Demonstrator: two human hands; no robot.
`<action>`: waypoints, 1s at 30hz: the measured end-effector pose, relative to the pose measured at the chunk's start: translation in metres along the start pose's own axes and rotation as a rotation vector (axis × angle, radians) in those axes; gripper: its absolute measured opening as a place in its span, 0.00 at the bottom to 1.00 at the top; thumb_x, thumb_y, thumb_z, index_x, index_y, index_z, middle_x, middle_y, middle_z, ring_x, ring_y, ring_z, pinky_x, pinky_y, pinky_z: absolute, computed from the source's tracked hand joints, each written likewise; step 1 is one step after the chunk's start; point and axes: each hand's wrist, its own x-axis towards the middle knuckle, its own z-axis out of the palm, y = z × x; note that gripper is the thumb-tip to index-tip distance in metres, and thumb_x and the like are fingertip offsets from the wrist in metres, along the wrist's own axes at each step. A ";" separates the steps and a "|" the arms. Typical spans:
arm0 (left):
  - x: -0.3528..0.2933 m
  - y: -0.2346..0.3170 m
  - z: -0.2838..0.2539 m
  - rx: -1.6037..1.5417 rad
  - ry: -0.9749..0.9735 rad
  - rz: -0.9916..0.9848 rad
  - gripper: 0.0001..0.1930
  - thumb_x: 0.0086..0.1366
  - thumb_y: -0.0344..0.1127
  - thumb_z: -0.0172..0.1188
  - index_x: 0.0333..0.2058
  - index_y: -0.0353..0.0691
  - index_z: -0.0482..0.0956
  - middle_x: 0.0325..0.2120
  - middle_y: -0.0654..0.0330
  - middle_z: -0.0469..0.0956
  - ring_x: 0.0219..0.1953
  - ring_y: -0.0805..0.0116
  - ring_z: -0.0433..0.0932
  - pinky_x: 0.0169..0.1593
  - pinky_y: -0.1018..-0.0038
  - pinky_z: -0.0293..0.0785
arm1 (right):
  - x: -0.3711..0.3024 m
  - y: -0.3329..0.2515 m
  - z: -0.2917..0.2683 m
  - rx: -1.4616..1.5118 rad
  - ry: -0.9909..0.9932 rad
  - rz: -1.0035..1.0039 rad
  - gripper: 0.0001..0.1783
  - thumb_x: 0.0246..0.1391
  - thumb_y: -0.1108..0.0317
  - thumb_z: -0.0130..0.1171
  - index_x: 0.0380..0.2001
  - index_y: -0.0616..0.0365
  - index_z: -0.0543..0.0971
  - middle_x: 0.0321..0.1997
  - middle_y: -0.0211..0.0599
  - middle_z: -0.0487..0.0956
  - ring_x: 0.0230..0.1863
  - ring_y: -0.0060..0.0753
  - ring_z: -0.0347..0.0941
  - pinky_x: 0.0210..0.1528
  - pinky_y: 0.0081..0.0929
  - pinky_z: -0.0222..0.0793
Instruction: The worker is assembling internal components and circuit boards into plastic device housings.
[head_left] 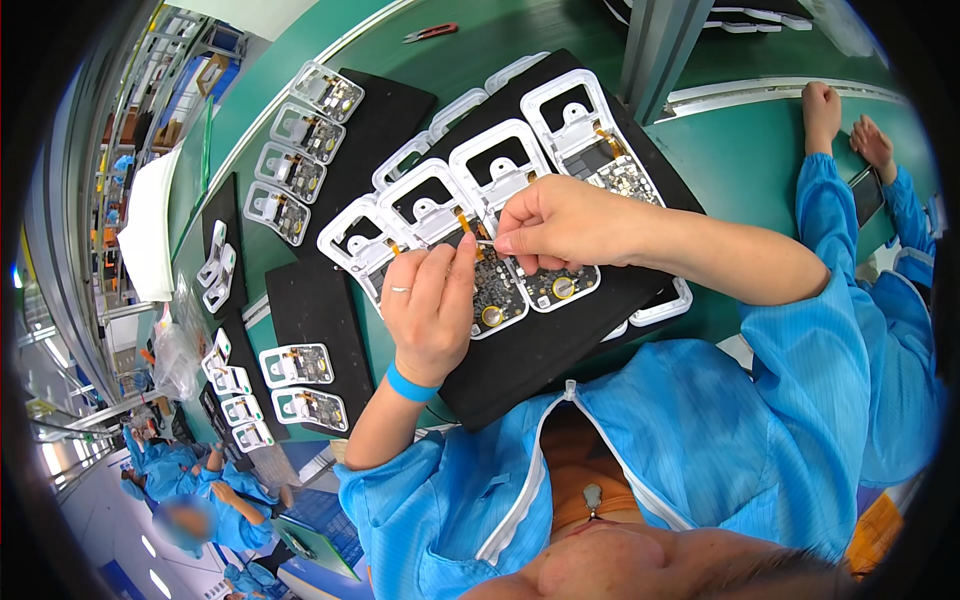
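Observation:
Several white-framed device housings with dark circuit boards lie in a slanting row on a black foam mat. Both my hands meet over the housing second from the left, close to its orange ribbon cable. My right hand is closed in a pinch at a thin pale piece, too small to name. Curled and pressed together, the fingers of my left hand rest over the board, index fingertip beside that piece. What they grip, if anything, is hidden. A gold round part shows on this board.
More housings stand on black mats to the left, with smaller groups below them. Red-handled snips lie on the green table at the back. A metal post rises behind the mat. At right are another person's hands.

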 end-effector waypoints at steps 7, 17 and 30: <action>0.004 0.009 -0.002 -0.168 0.074 -0.199 0.14 0.45 0.21 0.69 0.34 0.32 0.81 0.27 0.57 0.74 0.29 0.61 0.72 0.30 0.69 0.70 | -0.003 0.002 -0.002 -0.132 0.065 -0.148 0.07 0.58 0.69 0.58 0.30 0.61 0.78 0.20 0.28 0.77 0.18 0.14 0.66 0.22 0.16 0.62; 0.006 0.011 0.001 -0.216 0.030 -0.232 0.11 0.47 0.21 0.69 0.31 0.33 0.80 0.26 0.57 0.74 0.28 0.60 0.72 0.30 0.69 0.70 | -0.009 0.004 0.000 -0.399 0.186 -0.289 0.08 0.55 0.69 0.58 0.30 0.64 0.78 0.21 0.35 0.79 0.24 0.23 0.74 0.30 0.24 0.69; 0.003 0.013 0.002 -0.229 -0.033 -0.203 0.12 0.47 0.23 0.69 0.33 0.34 0.80 0.27 0.59 0.74 0.29 0.61 0.72 0.31 0.69 0.69 | -0.016 0.008 -0.007 -0.829 0.381 -0.411 0.07 0.52 0.70 0.60 0.30 0.63 0.81 0.28 0.44 0.81 0.31 0.48 0.78 0.37 0.36 0.72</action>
